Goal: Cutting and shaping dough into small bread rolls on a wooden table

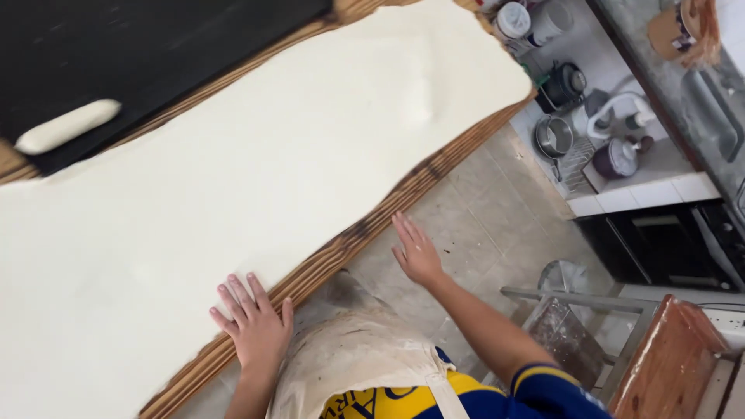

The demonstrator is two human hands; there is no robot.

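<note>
A wide, thin sheet of pale dough (256, 171) covers most of a wooden table (403, 194). My left hand (252, 322) lies flat with its fingers spread on the table's near edge, its fingertips touching the rim of the dough. Off the table, my right hand (415, 252) hovers open over the tiled floor, close to the wooden edge, holding nothing. I wear a flour-dusted apron (349, 357) over a blue and yellow shirt.
A small roll of dough (66, 126) lies on a black surface (155, 46) at the far left. Pots and kettles (574, 116) stand on a white tiled counter at right. A metal-framed stand and a brown wooden tray (671, 357) are at lower right.
</note>
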